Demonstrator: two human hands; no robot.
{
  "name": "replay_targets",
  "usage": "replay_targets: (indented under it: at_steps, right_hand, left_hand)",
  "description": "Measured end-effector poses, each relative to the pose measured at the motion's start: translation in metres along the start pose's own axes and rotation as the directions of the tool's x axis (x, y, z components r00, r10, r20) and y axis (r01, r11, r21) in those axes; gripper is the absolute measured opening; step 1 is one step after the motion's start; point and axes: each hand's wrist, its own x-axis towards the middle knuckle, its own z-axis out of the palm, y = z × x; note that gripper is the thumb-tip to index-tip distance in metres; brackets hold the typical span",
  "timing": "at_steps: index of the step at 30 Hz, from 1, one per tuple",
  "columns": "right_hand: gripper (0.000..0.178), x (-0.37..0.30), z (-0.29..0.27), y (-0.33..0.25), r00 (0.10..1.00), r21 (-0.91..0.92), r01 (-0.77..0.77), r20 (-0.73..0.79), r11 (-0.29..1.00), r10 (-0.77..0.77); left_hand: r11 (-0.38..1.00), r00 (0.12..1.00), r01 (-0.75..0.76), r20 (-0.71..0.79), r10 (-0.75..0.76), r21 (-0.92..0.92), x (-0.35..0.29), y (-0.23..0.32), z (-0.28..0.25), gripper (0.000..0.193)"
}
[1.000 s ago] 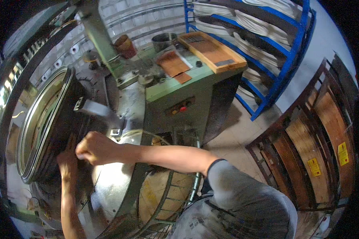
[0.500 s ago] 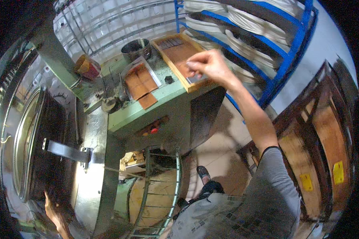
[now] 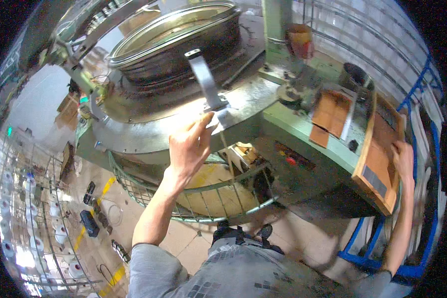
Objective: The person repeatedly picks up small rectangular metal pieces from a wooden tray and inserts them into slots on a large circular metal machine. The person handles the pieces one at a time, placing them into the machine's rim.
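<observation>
My left hand (image 3: 187, 146) is closed, with thumb and forefinger together at the machine's bright metal ring (image 3: 154, 134). Just beyond the fingertips a flat metal bracket (image 3: 203, 77) stands up from the ring. Whatever the fingers may hold is too small to make out. Far to the right, my right hand (image 3: 405, 158) reaches into a shallow wooden tray (image 3: 365, 149) with a brown bottom. Its fingers are curled down and hide anything between them. A grey block of thin, closely laid pieces (image 3: 375, 181) lies at the tray's near end; another dark row (image 3: 386, 118) lies at its far end.
Brown sheets (image 3: 331, 113), a dark metal pot (image 3: 356, 75) and a rusty can (image 3: 300, 40) stand on the green ledge (image 3: 303, 126). A large round drum (image 3: 184, 44) rises behind the ring. Below curves a green barred guard (image 3: 223, 198). A blue rack (image 3: 397, 268) borders the right.
My view has swung left toward the round machine. My left hand has come up to the ring beside the bracket. My right hand has lowered from above the tray into it.
</observation>
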Motion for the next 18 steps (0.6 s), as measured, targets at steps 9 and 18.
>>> replay_targets:
  at_steps: [9,18]
  right_hand:
    - [0.023,0.041,0.045,0.074,0.984,-0.041,0.148,-0.094,0.988,-0.151]
    - [0.015,0.085,0.056,0.074,0.961,-0.191,0.228,-0.114,0.955,-0.252]
  left_hand:
    - [0.979,0.991,0.096,0.11,-0.078,-0.179,-0.067,0.043,0.021,0.039]
    - [0.946,0.937,0.246,0.301,-0.177,-0.21,-0.092,0.079,0.054,0.025]
